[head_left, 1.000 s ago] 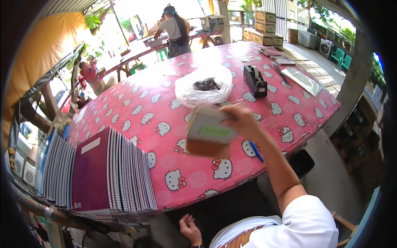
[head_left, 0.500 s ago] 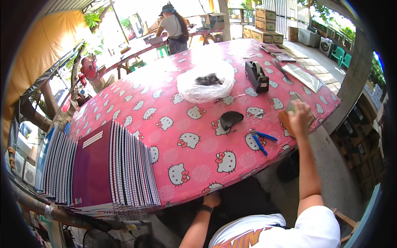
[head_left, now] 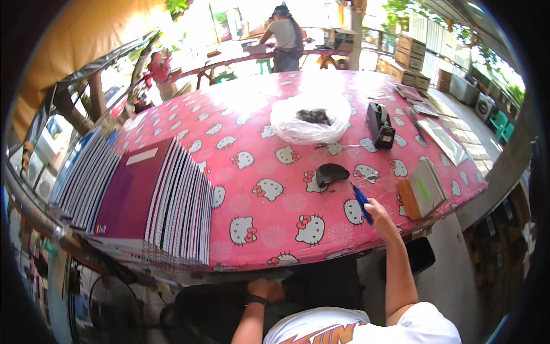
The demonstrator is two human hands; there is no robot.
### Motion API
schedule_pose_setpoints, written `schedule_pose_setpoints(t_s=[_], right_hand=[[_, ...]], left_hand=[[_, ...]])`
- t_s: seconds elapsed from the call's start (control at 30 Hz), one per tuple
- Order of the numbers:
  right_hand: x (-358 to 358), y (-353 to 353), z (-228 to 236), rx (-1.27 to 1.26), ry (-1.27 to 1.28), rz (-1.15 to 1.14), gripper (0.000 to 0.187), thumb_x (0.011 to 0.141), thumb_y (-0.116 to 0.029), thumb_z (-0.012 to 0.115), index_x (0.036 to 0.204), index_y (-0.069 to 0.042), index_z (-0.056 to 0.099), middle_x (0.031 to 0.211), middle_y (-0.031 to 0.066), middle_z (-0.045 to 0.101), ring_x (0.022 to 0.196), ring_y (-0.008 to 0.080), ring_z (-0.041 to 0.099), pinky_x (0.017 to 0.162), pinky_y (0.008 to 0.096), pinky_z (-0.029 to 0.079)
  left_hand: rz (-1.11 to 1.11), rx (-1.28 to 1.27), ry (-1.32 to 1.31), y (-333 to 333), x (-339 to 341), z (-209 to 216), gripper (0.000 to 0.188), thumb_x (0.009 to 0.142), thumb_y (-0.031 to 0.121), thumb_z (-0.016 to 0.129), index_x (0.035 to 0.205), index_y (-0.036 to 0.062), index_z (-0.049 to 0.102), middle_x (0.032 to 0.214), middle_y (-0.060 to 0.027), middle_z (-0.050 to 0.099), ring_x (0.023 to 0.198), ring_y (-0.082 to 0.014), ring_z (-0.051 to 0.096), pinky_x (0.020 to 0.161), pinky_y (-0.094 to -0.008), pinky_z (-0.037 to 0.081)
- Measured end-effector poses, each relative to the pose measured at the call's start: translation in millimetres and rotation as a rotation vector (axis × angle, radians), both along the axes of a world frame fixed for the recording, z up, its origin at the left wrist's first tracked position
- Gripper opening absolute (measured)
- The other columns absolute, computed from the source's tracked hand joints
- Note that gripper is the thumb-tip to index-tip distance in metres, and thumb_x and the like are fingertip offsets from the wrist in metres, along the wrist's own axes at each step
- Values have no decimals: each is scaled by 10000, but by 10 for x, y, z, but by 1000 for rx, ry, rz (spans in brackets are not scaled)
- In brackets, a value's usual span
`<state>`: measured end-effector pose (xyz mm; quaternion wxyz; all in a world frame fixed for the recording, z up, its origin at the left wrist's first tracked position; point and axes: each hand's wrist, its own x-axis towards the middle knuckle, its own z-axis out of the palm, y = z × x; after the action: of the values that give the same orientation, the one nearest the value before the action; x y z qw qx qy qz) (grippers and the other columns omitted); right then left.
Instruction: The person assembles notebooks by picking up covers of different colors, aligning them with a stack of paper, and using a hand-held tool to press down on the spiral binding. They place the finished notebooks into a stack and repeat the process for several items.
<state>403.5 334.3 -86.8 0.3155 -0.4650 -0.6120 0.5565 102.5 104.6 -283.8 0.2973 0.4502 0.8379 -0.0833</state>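
Note:
My right hand (head_left: 382,218) is closed around the blue handles of a pair of small cutting pliers (head_left: 361,198). Their jaws point forward, close to a black curved object (head_left: 331,174) lying on the table. To the right of that hand stands a grey-and-brown block (head_left: 427,189) with a green label, a wooden piece (head_left: 408,199) against its left side. My left hand (head_left: 266,290), with a dark band at the wrist, rests low over my dark-clothed lap, off the tabletop. Its fingers are too indistinct to read.
The pink patterned table (head_left: 275,209) carries stacked spiral notebooks (head_left: 134,189) at left. Farther back are a white plastic bag (head_left: 286,129) with dark contents, a black tape dispenser (head_left: 380,127) and clear plastic packets (head_left: 444,140). A person (head_left: 285,40) works at another table beyond.
My right hand has left the grey-and-brown block, moved left and picked up the pliers from the table. My left hand has shifted left from the table edge. The view has turned.

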Motion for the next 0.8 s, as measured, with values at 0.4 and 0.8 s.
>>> schedule_pose_setpoints(t_s=[0.4, 0.8], right_hand=[[-774, 785, 113, 164, 362, 132, 297, 676, -71, 537, 969, -35, 497, 848, 86, 563, 766, 205, 540, 719, 315, 426], [-2303, 2269, 111, 747, -886, 143, 405, 754, -273, 649, 1065, -40, 536, 1156, 157, 577, 1089, 340, 501, 899, 434, 430]], left_hand=[[65, 0, 4, -348, 256, -117, 540, 760, 561, 564, 855, 49, 704, 934, -211, 654, 874, -362, 639, 732, -434, 509], [81, 454, -138, -582, 267, -280, 217, 799, 279, 603, 843, 75, 664, 842, -159, 643, 783, -326, 634, 711, -431, 500]])
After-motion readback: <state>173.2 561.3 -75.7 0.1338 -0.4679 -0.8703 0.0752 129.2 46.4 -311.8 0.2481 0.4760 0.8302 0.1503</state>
